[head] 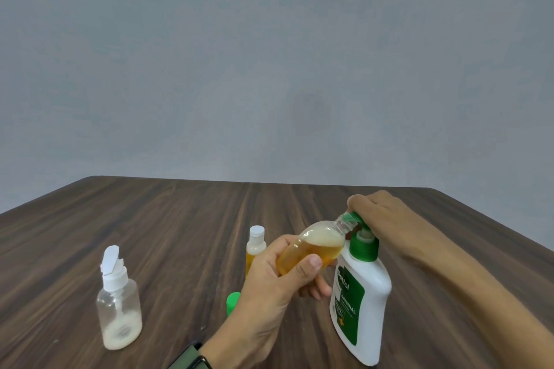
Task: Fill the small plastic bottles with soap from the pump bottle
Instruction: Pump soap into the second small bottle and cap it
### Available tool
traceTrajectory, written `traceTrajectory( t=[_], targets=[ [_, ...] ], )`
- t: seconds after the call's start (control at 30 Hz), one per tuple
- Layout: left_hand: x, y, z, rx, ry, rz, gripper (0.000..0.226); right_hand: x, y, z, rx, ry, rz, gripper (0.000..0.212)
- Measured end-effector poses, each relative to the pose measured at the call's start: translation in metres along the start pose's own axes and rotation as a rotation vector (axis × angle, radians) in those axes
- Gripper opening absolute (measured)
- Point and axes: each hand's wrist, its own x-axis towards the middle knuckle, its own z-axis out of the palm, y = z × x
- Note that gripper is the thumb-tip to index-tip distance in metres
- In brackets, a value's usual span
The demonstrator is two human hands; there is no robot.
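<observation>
Both hands busy — left hand [269,284] tilts bottle [311,249].

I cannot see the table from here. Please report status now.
Left hand grips small bottle, tilted, neck at nozzle. Right hand presses pump bottle head. Bottle holds amber soap with foam. Nothing in the way.

Wooden table [180,219] — grey wall [269,54].

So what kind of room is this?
Hard to say for sure. It looks like a plain indoor room, perhaps a home or office: a dark wooden table, a bare grey wall, and soap bottles such as the pump bottle.
</observation>
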Motion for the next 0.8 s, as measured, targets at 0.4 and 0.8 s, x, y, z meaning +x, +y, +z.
traceTrajectory(
  t=[0.4,0.8],
  targets=[
    [-0.006,-0.009,-0.008,0.004,0.020,-0.021,0.046,0.001,0.005,0.016,0.021,-0.016,0.013,0.032],
    [-0.002,-0.010,0.000,0.007,0.004,-0.017,0.047,-0.003,0.011,0.009,0.004,-0.010,0.036,0.033]
  ],
)
